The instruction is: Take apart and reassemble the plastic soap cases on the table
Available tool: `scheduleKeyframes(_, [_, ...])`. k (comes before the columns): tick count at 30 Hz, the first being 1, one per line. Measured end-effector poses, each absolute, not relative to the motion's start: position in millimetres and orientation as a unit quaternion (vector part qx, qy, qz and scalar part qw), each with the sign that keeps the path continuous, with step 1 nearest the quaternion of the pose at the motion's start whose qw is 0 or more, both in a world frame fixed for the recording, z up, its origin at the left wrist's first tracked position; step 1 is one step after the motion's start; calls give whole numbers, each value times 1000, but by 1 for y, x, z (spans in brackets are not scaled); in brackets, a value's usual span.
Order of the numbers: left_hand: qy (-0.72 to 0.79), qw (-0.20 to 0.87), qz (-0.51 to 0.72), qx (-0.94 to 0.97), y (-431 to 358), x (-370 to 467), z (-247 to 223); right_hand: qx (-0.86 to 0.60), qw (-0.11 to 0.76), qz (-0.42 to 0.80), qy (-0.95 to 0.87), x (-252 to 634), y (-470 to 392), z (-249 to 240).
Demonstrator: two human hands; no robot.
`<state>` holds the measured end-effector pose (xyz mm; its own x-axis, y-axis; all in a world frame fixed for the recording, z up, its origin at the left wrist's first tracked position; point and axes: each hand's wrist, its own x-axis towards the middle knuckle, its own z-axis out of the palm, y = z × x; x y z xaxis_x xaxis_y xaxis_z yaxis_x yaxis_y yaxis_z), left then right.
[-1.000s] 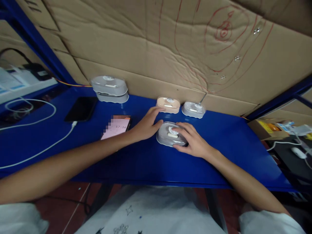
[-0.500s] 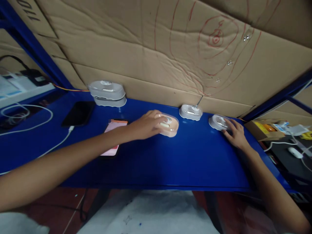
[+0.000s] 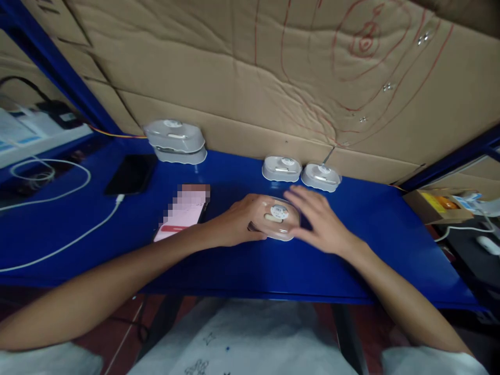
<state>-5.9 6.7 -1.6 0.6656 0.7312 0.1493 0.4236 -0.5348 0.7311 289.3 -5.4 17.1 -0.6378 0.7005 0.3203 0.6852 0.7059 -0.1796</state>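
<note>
An oval pinkish case with a clear lid and a round white label (image 3: 282, 225) is on the blue table (image 3: 242, 271), with my left hand (image 3: 242, 219) gripping its left side. At its right edge is my right hand (image 3: 322, 221), fingers apart; whether it touches the case I cannot tell. Two oval cases with greyish lids stand side by side behind, one on the left (image 3: 281, 170) and one on the right (image 3: 321, 177). Farther left, similar grey-lidded cases (image 3: 177, 139) are stacked against the cardboard.
A lit phone (image 3: 185, 208) lies left of my left hand. Behind it a dark phone (image 3: 130, 174) has a white cable (image 3: 99, 227) plugged in. Cardboard (image 3: 219, 83) rises behind the table. An open carton (image 3: 437, 207) is at the right, a white power strip (image 3: 58, 143) at the left.
The rightmost case now stands beside the other back case, and my right hand has let go and moved left to the pinkish case. My left hand's case has come slightly nearer. The view has shifted.
</note>
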Motion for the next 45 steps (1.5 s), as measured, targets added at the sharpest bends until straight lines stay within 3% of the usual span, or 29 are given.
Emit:
scheduleKeyframes(3, [345,349,265,830,7,-6,-6,-332,185,83,-921,264,-25,14])
scheduleKeyframes(8, [355,358,269,821,11,-7,-8,-372,303,142,-866,286,-5,-3])
scheduleKeyframes(14, [359,360,268,819,7,-7,-7,-486,261,60,-831,308,18,-17])
scheduleKeyframes(22, [351,372,350,785,8,-3,-9,-346,209,58,-913,274,-15,-4])
scheduleKeyframes(29, [304,452,378,748,14,-4,-13,-385,340,175,-840,275,-8,-13])
scheduleKeyframes(33, [324,437,399,738,14,-4,-11,-418,405,220,-783,278,-3,-17])
scheduleKeyframes(45, [328,384,419,754,15,-8,-11,-337,234,96,-907,267,-20,-8])
